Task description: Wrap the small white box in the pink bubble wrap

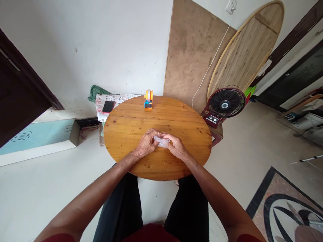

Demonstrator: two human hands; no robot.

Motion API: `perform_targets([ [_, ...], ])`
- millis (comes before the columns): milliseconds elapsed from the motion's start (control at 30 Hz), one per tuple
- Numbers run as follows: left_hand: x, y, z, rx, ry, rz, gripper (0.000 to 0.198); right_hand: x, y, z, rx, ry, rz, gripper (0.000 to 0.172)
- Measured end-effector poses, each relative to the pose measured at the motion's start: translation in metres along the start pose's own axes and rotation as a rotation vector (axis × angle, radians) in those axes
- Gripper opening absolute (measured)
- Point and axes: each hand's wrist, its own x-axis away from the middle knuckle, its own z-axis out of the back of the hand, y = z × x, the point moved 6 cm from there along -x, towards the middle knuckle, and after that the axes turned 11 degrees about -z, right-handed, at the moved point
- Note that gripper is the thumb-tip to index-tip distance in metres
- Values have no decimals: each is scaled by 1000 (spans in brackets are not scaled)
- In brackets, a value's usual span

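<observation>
Fingers (168, 136) pinch translucent plastic film (163, 142): left hand (148, 143) at nine o'clock, right hand (177, 147) three; uneven tug could tear it.

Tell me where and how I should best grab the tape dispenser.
The tape dispenser is probably best pinched by its two sides, coming from the near side of the table: it stands upright and narrow by the far edge, with the wall behind. Your left hand and right hand both hold the plastic, so one would likely need freeing first.
</observation>
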Motion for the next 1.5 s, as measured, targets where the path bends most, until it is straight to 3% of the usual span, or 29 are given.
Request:
perform_targets([
  [233,18,16,12,-143,-201,-168,51,12,-6,0,255,14,144,33],
  [467,26,9,13,-299,-346,-225,54,33,-1,-3,597,-56,200,54],
  [767,3,4,3,-79,-373,-299,53,31,7,-1,510,-101,203,58],
  [867,-1,0,-3,30,-330,-210,47,26,10,2,435,-80,189,62],
  [1000,-10,-14,-7,251,-188,78,35,8,15,8,278,4,125,55],
  [1100,-21,-32,-11,412,-63,315,31,-17,26,13,57,33,-42,46],
  [1200,-36,-50,-14,435,14,481,34,-42,41,12,-241,-21,-256,39],
  [1333,-51,-61,-19,520,3,524,39,-63,52,13,-520,-77,-368,43],
  [1500,-54,-59,-15,760,-58,453,52,-69,64,15,-492,-78,-421,45],
])
